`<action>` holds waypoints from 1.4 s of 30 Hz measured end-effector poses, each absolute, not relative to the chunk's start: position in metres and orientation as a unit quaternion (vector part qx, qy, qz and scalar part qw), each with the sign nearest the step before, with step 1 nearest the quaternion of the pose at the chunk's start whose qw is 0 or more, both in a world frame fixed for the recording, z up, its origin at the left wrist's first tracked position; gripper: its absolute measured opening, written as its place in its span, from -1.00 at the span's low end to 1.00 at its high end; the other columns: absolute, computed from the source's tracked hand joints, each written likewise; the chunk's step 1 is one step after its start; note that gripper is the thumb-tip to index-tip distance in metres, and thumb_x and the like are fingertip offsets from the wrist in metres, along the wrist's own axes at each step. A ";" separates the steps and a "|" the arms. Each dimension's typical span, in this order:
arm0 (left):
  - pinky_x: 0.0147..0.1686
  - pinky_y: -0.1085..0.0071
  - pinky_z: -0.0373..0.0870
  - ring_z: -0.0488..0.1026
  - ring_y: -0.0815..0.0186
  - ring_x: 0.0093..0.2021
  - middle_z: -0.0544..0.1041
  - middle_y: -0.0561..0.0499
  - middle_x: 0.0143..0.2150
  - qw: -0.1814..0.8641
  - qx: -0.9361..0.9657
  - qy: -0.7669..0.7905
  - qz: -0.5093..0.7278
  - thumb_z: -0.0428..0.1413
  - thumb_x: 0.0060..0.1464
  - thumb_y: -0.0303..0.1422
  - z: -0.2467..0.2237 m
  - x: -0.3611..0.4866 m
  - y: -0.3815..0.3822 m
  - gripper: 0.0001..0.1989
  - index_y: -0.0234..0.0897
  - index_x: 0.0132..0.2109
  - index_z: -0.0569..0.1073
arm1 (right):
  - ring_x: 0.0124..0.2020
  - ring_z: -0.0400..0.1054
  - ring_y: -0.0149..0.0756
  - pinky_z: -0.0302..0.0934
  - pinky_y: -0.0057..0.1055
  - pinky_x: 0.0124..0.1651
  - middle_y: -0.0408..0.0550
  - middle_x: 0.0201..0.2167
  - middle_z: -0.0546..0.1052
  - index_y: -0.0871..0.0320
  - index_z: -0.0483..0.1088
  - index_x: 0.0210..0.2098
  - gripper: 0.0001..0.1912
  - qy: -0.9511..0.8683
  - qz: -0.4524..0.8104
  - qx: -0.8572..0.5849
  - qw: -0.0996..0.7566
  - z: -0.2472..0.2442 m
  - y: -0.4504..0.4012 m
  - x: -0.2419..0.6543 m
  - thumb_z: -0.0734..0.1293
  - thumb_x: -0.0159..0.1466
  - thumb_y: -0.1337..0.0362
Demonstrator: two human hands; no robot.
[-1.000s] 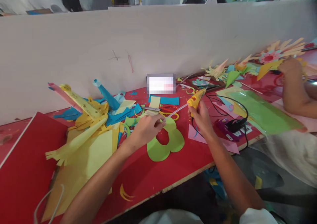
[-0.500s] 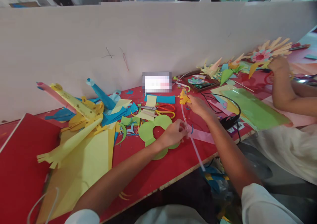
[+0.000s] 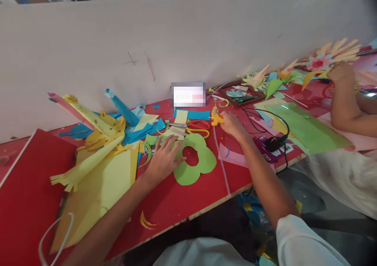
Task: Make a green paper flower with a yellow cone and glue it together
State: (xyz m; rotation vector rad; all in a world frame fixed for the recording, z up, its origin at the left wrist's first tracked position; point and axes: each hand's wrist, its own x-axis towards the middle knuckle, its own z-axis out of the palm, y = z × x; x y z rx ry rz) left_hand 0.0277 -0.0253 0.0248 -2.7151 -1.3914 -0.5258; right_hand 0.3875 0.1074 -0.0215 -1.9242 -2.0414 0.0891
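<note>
Scissors [image 3: 190, 124] with red and yellow handles lie just beyond the green paper ring [image 3: 207, 161], which rests flat near the middle of the head view. Left of them spreads a heap of yellow and blue paper cones [image 3: 100, 121]; to the right, a black cable [image 3: 279, 117] loops by a purple box [image 3: 262, 143] and a green sheet [image 3: 315, 129]. The left hand [image 3: 165, 155], fingers spread, lies at the ring's left edge; the right hand [image 3: 232, 125] grips a yellow glue gun [image 3: 216, 119], a translucent stick [image 3: 222, 160] trailing toward the near edge. Everything sits on a red table [image 3: 173, 209] against a pale wall [image 3: 212, 34]. Another person's hand [image 3: 343, 74] works at far right. Pixelation hides the screen [image 3: 188, 95]; the left palm is out of sight.
</note>
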 end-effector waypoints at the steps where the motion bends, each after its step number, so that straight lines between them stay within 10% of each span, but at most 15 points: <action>1: 0.46 -0.16 0.15 0.35 -0.14 0.43 0.47 -0.27 0.39 0.028 -0.866 -0.469 -0.173 0.17 0.38 -0.12 0.020 0.020 -0.025 -0.48 -0.22 0.36 0.41 | 0.09 0.49 0.08 0.32 -0.17 0.08 0.25 0.13 0.56 0.18 0.38 0.15 -0.55 -0.708 0.033 -0.680 0.188 -0.022 0.108 0.383 0.39 0.27 0.41; 12: 0.17 -0.03 0.37 0.50 -0.16 0.18 0.62 -0.22 0.12 -0.042 -0.784 -0.597 -0.165 0.35 0.19 -0.01 0.002 0.006 -0.018 -0.30 -0.27 0.33 0.45 | 0.13 0.42 0.09 0.36 -0.01 0.21 0.20 0.07 0.55 0.13 0.40 0.16 -0.55 -0.694 0.036 -0.593 0.407 -0.030 0.107 0.343 0.29 0.28 0.38; 21: -0.08 0.24 0.43 0.50 0.16 -0.16 0.63 -0.07 -0.12 -0.227 -0.724 -0.575 -0.307 0.25 0.24 -0.11 -0.004 -0.008 -0.007 -0.52 -0.21 0.21 0.55 | 0.08 0.51 0.00 0.41 -0.13 0.20 0.12 0.03 0.59 0.04 0.53 0.11 -0.63 -0.699 0.153 -0.539 0.444 -0.009 0.075 0.310 0.33 0.41 0.05; 28: -0.38 0.40 0.26 0.32 0.33 -0.39 0.39 0.07 -0.42 -0.301 -0.660 -0.570 -0.384 0.05 0.33 -0.09 0.000 -0.013 -0.006 -0.67 -0.23 -0.30 0.39 | -0.11 0.57 -0.09 0.45 -0.17 0.07 0.03 -0.18 0.63 0.03 0.41 -0.16 -0.48 -0.631 0.332 -0.489 0.503 -0.015 0.074 0.302 0.31 0.37 -0.31; 42: -0.28 0.36 0.39 0.46 0.22 -0.30 0.61 -0.08 -0.23 -0.277 -0.700 -0.582 -0.308 0.01 0.34 -0.09 0.013 -0.033 -0.002 -0.54 -0.33 0.11 0.55 | -0.54 0.33 -0.29 0.32 -0.33 -0.41 -0.21 -0.62 0.38 0.02 0.33 -0.48 -0.49 -0.507 0.350 -0.560 0.554 -0.016 0.072 0.299 0.56 0.13 -0.20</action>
